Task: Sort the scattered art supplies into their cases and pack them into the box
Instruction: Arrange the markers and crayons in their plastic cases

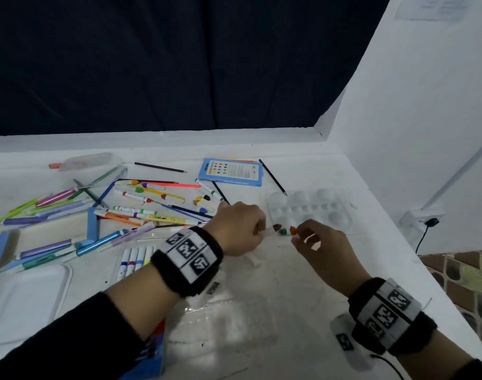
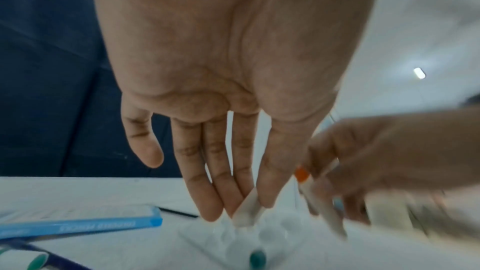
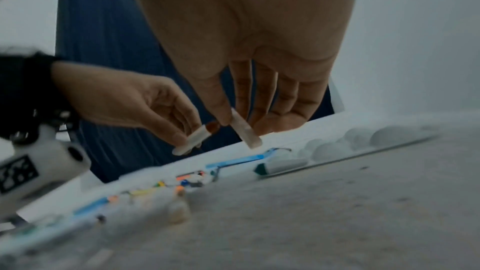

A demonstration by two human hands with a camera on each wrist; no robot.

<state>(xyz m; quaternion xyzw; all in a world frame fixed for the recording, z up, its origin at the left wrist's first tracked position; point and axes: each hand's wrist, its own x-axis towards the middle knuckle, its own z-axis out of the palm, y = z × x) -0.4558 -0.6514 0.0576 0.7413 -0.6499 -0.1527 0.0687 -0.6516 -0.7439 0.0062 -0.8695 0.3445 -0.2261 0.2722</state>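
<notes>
Small white paint tubes lie between my hands in front of a clear palette (image 1: 311, 207). My left hand (image 1: 259, 231) pinches a brown-capped tube (image 3: 197, 138) between thumb and fingertips; in the left wrist view its white tail (image 2: 244, 217) shows under the fingers (image 2: 213, 198). A short way to the right, my right hand (image 1: 296, 234) pinches an orange-capped tube (image 2: 302, 174), whose white body (image 3: 246, 134) hangs below my thumb. A green-capped tube (image 3: 280, 165) lies on the table beneath both hands, against the palette's near edge.
Loose markers and pencils (image 1: 152, 198) cover the left half of the table, behind them a blue coloured-pencil box (image 1: 230, 172). A white tray (image 1: 26, 297) sits front left, a clear plastic case (image 1: 229, 316) below my hands. A wall and socket (image 1: 421, 218) close the right.
</notes>
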